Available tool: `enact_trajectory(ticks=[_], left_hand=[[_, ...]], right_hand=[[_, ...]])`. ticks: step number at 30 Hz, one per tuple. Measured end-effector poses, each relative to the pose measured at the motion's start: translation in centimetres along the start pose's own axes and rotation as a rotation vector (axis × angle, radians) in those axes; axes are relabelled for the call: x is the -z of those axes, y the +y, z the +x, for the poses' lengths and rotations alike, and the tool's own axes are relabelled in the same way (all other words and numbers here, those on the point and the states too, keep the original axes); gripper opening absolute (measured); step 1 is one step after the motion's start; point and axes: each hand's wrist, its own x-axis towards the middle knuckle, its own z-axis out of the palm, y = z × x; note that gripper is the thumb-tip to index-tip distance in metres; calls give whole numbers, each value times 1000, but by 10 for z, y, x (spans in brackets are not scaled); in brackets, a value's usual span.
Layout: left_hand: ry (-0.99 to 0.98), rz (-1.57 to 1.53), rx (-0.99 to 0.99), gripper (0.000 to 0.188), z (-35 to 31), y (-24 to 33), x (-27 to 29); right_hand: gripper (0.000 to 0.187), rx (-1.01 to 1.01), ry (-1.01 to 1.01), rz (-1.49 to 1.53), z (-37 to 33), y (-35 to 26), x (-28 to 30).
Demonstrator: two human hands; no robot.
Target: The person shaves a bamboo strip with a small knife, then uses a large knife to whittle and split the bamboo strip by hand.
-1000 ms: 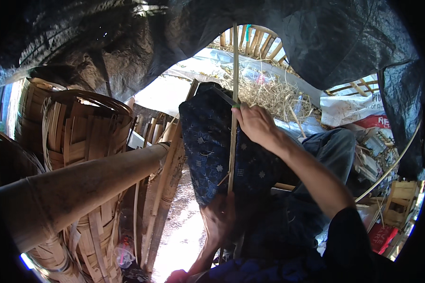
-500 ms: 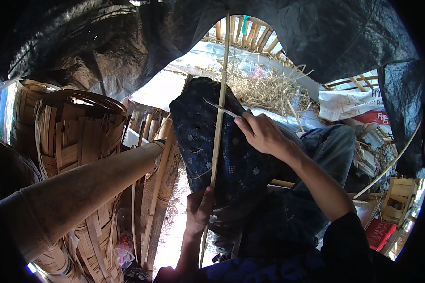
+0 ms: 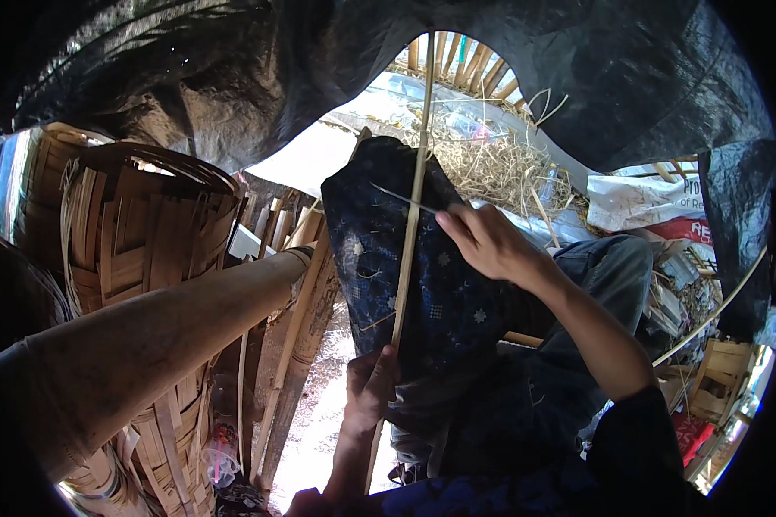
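Note:
A long, thin bamboo strip runs up from my lap toward the far opening. Near its lower part my left hand is closed around it, thumb along the strip. My right hand grips a knife whose slim blade crosses the strip; the handle is hidden in the fist. Beneath the strip, a dark blue patterned cloth covers my leg, with a few thin shavings on it.
A thick bamboo pole slants in from the left, before tall woven bamboo baskets. Pale shavings are heaped beyond my knee. Dark plastic sheeting hangs overhead. At the right lie a small wooden crate and a red packet.
The view has shifted slightly, so everything sits a little differently. The blade still crosses the strip at nearly the same place, and both hands keep their holds.

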Motion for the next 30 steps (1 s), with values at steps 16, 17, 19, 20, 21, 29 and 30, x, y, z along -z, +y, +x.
enact_trajectory(ticks=[16,17,19,20,21,29,30], left_hand=[[75,225,-37,43,-11,21,-31],[84,242,-62,43,-12,20,-31],[89,256,-95,44,-12,19,-33],[102,267,-101,44,-13,18,-34],[117,278,-106,44,-14,18,-36],[166,334,-126,47,-17,24,-45],[185,373,-150,47,-17,24,-45]], right_hand=[[37,-604,-526,454,-2,-64,61],[37,-618,-526,444,-1,-64,60],[37,-630,-522,427,1,-64,58],[37,-623,-522,406,0,-64,58],[38,-614,-522,388,0,-63,57],[37,-634,-532,332,9,-56,52],[35,-665,-568,330,11,-55,53]])
